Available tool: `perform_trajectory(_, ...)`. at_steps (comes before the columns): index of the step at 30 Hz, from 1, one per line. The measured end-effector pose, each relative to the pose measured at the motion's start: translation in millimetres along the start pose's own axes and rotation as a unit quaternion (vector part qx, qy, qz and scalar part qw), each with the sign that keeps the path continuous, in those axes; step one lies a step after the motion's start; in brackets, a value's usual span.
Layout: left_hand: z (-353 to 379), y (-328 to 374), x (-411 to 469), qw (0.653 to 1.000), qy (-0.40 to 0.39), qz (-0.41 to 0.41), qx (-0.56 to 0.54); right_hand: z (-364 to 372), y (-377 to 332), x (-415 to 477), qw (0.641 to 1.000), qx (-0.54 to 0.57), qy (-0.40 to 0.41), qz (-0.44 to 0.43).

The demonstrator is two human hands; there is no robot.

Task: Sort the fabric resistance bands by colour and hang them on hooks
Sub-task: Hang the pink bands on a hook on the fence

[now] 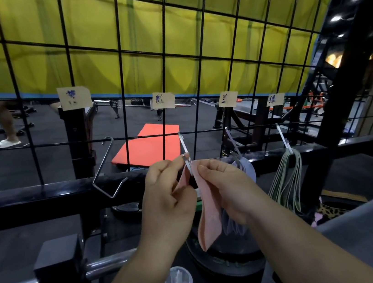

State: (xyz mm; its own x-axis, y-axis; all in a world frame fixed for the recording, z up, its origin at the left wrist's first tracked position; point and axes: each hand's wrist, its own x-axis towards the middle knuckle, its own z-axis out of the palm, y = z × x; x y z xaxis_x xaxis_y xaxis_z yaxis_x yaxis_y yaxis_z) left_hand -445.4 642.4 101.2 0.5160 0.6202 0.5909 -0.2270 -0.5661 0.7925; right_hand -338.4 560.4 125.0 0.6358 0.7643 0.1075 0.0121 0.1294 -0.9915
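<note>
1 pink band (210, 222) hangs lengthwise downward.

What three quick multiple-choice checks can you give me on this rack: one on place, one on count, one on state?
1. Where do the pale green fabric bands hang?
A) far-left metal hook
B) far-right metal hook
C) chrome bar

2. How many paper labels are stuck to the black wire grid?
A) two
B) three
C) four

3. The pink fabric band is:
A) held by both hands
B) lying on the floor
C) hanging untouched on the far-left hook

Answers:
1 B: the green loops dangle from the last hook on the right.
2 C: four tags sit in a row along the grid.
3 A: the left hand and right hand both pinch it at the second hook.
</note>
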Motion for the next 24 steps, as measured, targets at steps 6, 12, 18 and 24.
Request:
perform_trajectory(6, -3, 3, 3, 1.0, 0.005, 0.024, -0.004, -1, -3, -3, 1.0, 0.027, 0.004, 0.012)
perform_trajectory(12, -3, -6, 1, 0.999, -0.036, 0.015, 0.017, -5, 0, -1, 0.998, 0.055, -0.036, 0.018)
perform_trajectory(18, -3, -5, 1, 0.997, -0.059, 0.015, -0.056, -7, 1, -2, 0.998, 0.038, -0.043, 0.003)
perform_trajectory(24, 0, -6, 1, 0.997, -0.03, -0.009, -0.077, -9, 4, -4, 0.999, 0.03, -0.037, 0.001)
